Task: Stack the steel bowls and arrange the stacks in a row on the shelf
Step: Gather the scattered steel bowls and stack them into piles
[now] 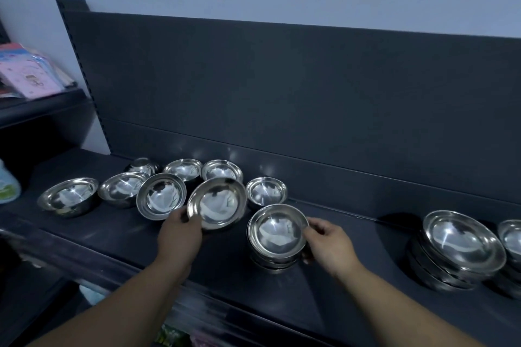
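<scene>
My left hand (179, 234) grips the near rim of a steel bowl (217, 203), held tilted just above the dark shelf (118, 236). To its right stands a short stack of steel bowls (277, 234); my right hand (327, 242) holds that stack at its right rim and side. Several single bowls lie loose behind and to the left, among them one at the far left (69, 196), one beside the held bowl (161, 196) and one at the back (266, 191). A taller finished stack (462, 245) stands at the right, with another stack (511, 239) cut off by the frame edge.
The shelf's dark back panel (282, 87) rises close behind the bowls. A pale bottle (8, 186) stands at the left edge. Pink packaged goods (28, 73) lie on a higher shelf at the left. More goods show on the shelf below.
</scene>
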